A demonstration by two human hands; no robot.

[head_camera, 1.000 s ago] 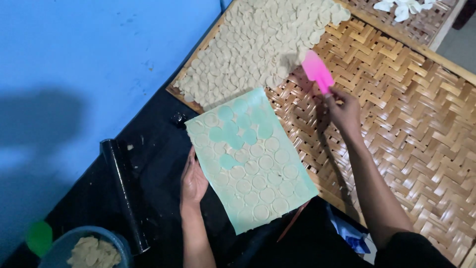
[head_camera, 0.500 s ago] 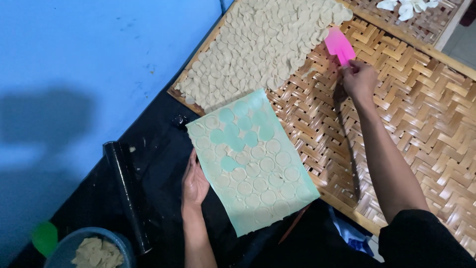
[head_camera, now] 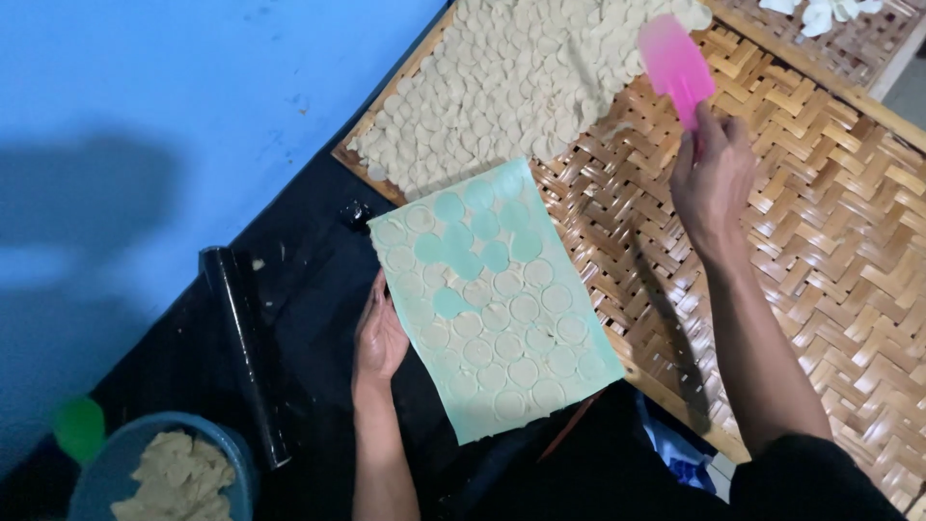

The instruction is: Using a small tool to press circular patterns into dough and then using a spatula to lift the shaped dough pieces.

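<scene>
A pale green board point(head_camera: 494, 309) covered with a thin dough sheet cut into round discs lies in front of me, with several discs gone near its top. My left hand point(head_camera: 379, 336) rests flat on its left edge. My right hand point(head_camera: 712, 178) is held out over the woven bamboo tray point(head_camera: 820, 251), gripping a pink spatula point(head_camera: 674, 66) whose blade points toward the many pale dough discs point(head_camera: 521, 77) laid out on the tray's far left part.
A black rolling pin point(head_camera: 244, 352) lies on the black sheet to my left. A blue bowl point(head_camera: 169, 473) with dough scraps stands at the lower left, a green lid point(head_camera: 77, 426) beside it. The blue floor lies beyond. A second woven tray point(head_camera: 830, 19) stands at the top right.
My right hand has carried the pink spatula up and away from the green board toward the discs on the tray. My left hand stays on the board.
</scene>
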